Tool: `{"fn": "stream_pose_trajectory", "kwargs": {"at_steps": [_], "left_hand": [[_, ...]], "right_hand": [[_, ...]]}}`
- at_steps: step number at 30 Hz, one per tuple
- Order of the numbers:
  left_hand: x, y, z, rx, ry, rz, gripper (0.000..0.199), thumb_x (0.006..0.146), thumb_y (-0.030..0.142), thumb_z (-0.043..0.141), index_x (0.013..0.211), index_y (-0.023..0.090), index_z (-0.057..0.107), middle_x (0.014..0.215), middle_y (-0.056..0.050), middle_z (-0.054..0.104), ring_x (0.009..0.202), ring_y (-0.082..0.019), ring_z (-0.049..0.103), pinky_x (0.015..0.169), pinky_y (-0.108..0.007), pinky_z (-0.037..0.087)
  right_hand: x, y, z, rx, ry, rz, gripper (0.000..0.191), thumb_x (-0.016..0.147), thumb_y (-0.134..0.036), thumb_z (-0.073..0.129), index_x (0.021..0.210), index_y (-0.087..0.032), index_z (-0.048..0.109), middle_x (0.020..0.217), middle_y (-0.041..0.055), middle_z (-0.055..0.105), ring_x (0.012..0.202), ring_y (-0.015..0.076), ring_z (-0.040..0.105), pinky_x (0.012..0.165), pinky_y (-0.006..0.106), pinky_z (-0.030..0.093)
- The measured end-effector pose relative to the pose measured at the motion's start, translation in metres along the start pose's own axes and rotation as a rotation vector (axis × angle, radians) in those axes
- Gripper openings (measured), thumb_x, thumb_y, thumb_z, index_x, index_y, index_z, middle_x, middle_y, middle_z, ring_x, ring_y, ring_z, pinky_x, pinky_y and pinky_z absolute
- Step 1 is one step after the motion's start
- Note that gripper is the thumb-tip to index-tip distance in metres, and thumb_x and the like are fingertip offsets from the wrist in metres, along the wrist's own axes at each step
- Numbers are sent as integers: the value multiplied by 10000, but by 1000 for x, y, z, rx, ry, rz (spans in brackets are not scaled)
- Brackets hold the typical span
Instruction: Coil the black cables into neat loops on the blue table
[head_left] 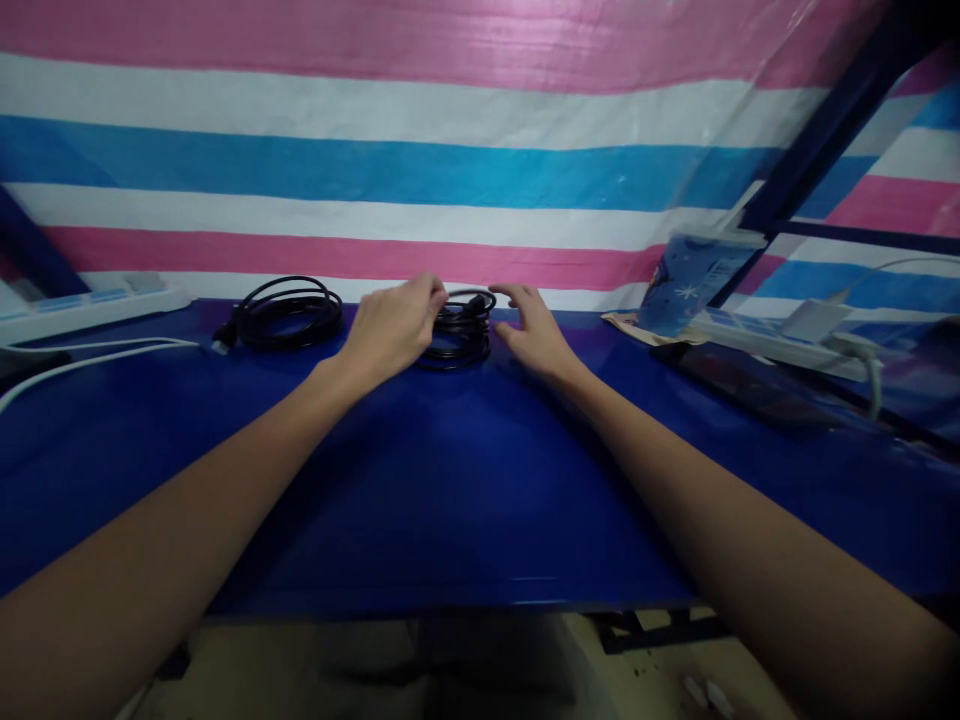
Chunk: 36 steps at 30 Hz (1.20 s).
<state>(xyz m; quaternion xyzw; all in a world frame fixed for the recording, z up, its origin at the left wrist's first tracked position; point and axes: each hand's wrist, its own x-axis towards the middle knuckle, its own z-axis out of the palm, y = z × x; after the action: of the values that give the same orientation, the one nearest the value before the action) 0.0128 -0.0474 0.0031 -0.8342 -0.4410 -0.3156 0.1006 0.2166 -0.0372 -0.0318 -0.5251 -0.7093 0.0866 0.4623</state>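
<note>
Black loops of one coiled cable (289, 318) lie left of my left hand (397, 325), whose fingertips are pinched together at the second coil (457, 335) on the blue table (450, 500); my right hand (534, 335), fingers parted, curves beside that coil, holding nothing.

Bare forearms (202, 510), apparently slender.

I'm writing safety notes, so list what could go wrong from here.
The cup with a straw stands close against the right-hand power strip; a knock from the right hand could tip it and wet the plugs.

The middle black coil shows no tie that I can see, so its loops might spring loose if the left hand pulls at them.
</note>
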Motion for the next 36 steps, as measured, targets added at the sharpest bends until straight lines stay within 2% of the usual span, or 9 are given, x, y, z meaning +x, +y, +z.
{"fn": "stream_pose_trajectory", "kwargs": {"at_steps": [5, 8, 11, 15, 17, 20, 25, 32, 36], "left_hand": [[1, 2, -10, -472, 172, -84, 312, 885, 461, 410, 878, 185, 554, 718, -15, 568, 649, -127, 507, 631, -250, 363], [0, 6, -13, -656, -119, -35, 377, 804, 530, 515, 677, 177, 554, 602, 8, 512, 551, -103, 449, 539, -238, 320], [-3, 12, -14, -415, -422, 30, 455, 777, 546, 527, 509, 178, 518, 468, 8, 468, 437, -95, 381, 483, -263, 240], [-6, 18, -11, -317, -432, -57, 582, 849, 599, 347, 497, 189, 564, 472, -29, 579, 441, -129, 488, 545, -292, 343], [-5, 18, -10, -494, -367, -189, 627, 870, 613, 266, 521, 190, 569, 467, -42, 589, 457, -138, 530, 553, -289, 386], [0, 14, -11, -783, -116, -356, 614, 862, 640, 232, 536, 199, 509, 412, -33, 512, 414, -127, 485, 482, -269, 375], [8, 8, -20, -1252, 178, -434, 543, 871, 628, 214, 623, 210, 456, 527, -15, 497, 474, -114, 466, 458, -249, 359], [14, -5, -55, -1454, 287, -332, 406, 914, 510, 222, 755, 228, 468, 590, 11, 436, 525, -109, 397, 483, -250, 306], [17, -16, -57, -1473, 349, -350, 339, 902, 487, 305, 853, 226, 516, 645, 9, 464, 568, -105, 412, 491, -242, 295]], "right_hand": [[2, -6, 4, 174, -30, -43, 361, 821, -227, 536, 1176, -160, 523, 1132, 100, 592, 983, 184, 561, 873, 335, 452], [4, -6, 2, 174, -28, -6, 152, 868, -259, 471, 878, -162, 588, 872, 54, 627, 824, 162, 559, 816, 332, 444], [3, -15, -4, 151, -25, -4, 302, 919, -311, 383, 717, -161, 550, 728, 38, 584, 697, 143, 512, 725, 316, 426], [-1, -40, -8, 118, 12, -163, 353, 940, -358, 357, 697, -173, 536, 698, 22, 573, 668, 129, 500, 661, 286, 386], [-3, -50, -7, 140, 37, -197, 331, 933, -359, 375, 703, -180, 533, 639, 8, 564, 615, 122, 495, 620, 279, 370], [-3, -56, -3, 260, 36, -90, 255, 900, -340, 438, 746, -175, 555, 583, -7, 529, 555, 110, 486, 565, 263, 354], [0, -45, -1, 390, -137, 126, 146, 817, -293, 551, 781, -152, 557, 638, 7, 546, 572, 102, 495, 550, 249, 365], [-5, -33, 2, 274, -473, -42, 172, 747, -261, 634, 879, -157, 596, 786, 16, 597, 698, 119, 523, 652, 263, 417], [-5, -44, 2, 156, -261, -197, 233, 893, -360, 471, 840, -161, 579, 797, 25, 583, 722, 125, 507, 676, 278, 408]]}}
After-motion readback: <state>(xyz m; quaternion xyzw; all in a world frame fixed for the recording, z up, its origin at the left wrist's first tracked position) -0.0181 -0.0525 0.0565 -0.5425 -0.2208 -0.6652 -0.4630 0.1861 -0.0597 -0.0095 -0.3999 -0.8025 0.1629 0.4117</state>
